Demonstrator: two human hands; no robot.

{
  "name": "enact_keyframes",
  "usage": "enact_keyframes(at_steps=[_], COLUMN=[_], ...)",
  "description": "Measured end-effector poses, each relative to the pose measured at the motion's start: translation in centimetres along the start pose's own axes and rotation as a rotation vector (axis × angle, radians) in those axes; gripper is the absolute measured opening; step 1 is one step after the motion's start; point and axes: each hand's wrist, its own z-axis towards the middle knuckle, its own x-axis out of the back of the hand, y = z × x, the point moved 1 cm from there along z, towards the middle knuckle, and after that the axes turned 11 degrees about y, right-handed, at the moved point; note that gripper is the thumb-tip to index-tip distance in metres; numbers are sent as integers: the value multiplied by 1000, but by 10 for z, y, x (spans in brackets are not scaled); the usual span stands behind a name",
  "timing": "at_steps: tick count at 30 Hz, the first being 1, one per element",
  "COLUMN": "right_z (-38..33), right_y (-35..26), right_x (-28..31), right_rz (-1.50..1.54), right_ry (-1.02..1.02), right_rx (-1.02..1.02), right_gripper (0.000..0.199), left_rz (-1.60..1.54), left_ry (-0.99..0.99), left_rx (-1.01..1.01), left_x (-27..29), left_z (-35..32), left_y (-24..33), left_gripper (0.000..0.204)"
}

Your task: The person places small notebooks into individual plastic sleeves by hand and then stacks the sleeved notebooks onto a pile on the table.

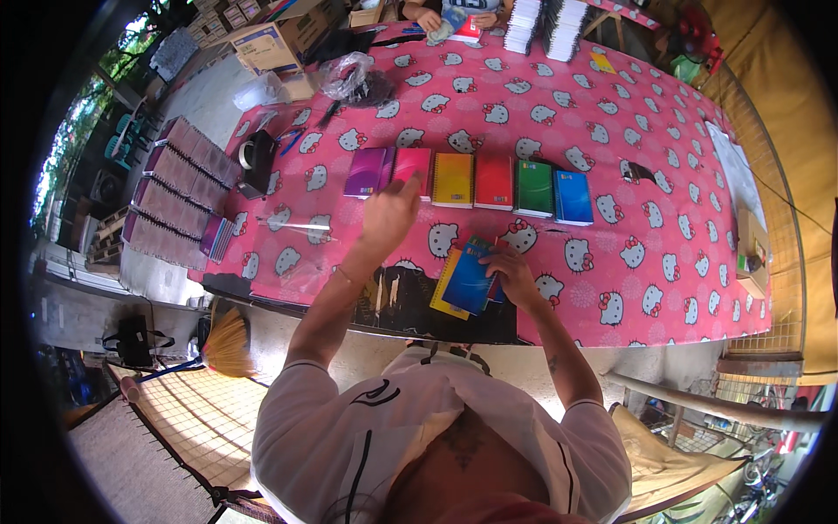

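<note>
A row of small spiral notebooks lies across the table: purple [367, 171], pink [414, 162], yellow [453, 181], red [494, 182], green [533, 188] and blue [573, 197]. My left hand [392, 212] is at the lower edge of the pink notebook, its fingers drawn together on that edge; the fingertips are partly hidden. Nearer to me, my right hand [512, 273] grips a fanned bunch of notebooks by its right side. A blue notebook [470, 278] is uppermost there, with a yellow notebook [444, 295] sticking out beneath and red and green edges showing.
Spiral-bound stacks [175, 196] stand at the table's left end, near a black box-like holder [256, 164] and blue scissors [291, 140]. Clear plastic wrap [346, 77] lies farther back. Across the table, another person's hands [428, 19] handle a red notebook. The pink cover [567, 306] is torn at the near edge.
</note>
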Motion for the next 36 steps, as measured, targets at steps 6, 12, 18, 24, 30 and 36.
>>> enact_keyframes(at_steps=[6,12,18,24,30,36], right_z=[-1,-21,-5,-30,-84,-60], right_y=[-5,-8,-54,-69,-56,-62], right_x=[-17,-15,-20,-30,-59,-56], right_rz=[43,155,-134,-194,436,307], right_ry=[136,448,438,531,773,700], right_rx=[-279,-548,-363,-496,-961,-1162], right_gripper=[36,31,28,28,55,66], left_rz=[16,-40,219,-40,-605,-508], left_ry=[-602,-39,-5,-280,-73,-43], left_rx=[-284,208,328,-424,4,-605], left_x=[-58,-106,-58,-74,-57,-68], left_z=[-21,-13,18,19,19,-152], left_y=[42,-62,-153,-189,-171,34], left_gripper=[22,47,75,47,37,40])
